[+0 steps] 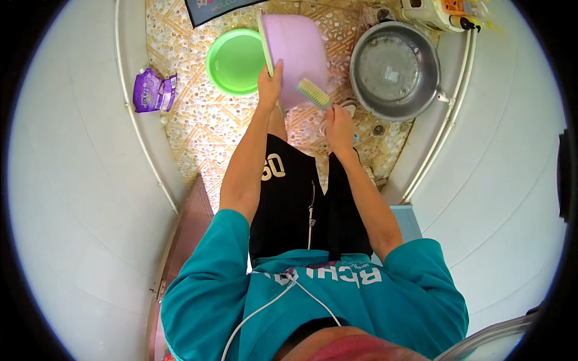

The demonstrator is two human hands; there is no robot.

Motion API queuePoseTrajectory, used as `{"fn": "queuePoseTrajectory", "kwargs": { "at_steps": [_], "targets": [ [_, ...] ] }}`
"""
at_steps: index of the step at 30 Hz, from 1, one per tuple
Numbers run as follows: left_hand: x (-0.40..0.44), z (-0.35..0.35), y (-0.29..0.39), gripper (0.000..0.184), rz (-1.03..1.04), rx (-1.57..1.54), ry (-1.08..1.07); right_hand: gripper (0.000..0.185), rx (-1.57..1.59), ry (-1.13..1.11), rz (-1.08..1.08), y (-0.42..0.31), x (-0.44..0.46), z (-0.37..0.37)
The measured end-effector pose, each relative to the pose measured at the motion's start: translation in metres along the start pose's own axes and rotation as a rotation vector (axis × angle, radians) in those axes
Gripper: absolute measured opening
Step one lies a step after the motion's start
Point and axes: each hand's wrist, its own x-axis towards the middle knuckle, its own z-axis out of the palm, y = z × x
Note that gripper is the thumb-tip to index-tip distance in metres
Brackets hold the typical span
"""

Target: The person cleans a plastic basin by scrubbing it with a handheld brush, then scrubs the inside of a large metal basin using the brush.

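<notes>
A pink-purple basin (298, 54) is tipped on its side in front of my knees, its rim toward the left. My left hand (270, 84) grips that rim, fingers closed around the edge. In my right hand (340, 129) is a scrub brush (313, 92) with pale bristles and a light blue-green handle. The brush head is at the lower right of the basin's outer wall; whether it touches the wall I cannot tell. Left of the tipped basin stands a green basin (235, 63), partly hidden by it, with what looks like water inside.
A large grey metal basin (394, 71) with water sits at the right. A purple bag (153, 91) lies by the left wall. A dark mat (220, 9) is at the top. White pipes (456, 96) run along the right wall, and a floor drain (378, 130) is below the metal basin.
</notes>
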Motion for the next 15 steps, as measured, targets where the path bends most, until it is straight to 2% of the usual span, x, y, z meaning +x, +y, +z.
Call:
{"fn": "queuePoseTrajectory", "kwargs": {
  "at_steps": [5, 7, 11, 15],
  "targets": [
    [0.008, -0.01, 0.009, 0.037, -0.041, -0.061, -0.157, 0.023, -0.001, 0.191, -0.11, -0.005, 0.001, -0.012],
    [0.012, -0.008, 0.009, 0.035, -0.044, -0.083, -0.186, 0.021, 0.071, 0.096, 0.024, -0.014, 0.005, -0.025],
    [0.014, 0.001, 0.011, 0.031, -0.069, -0.065, -0.229, 0.022, 0.076, 0.157, 0.037, -0.009, 0.01, -0.03],
    [0.006, 0.006, 0.026, 0.033, -0.154, 0.039, -0.354, 0.025, 0.197, 0.174, 0.187, -0.005, 0.006, -0.036]
  ]
}}
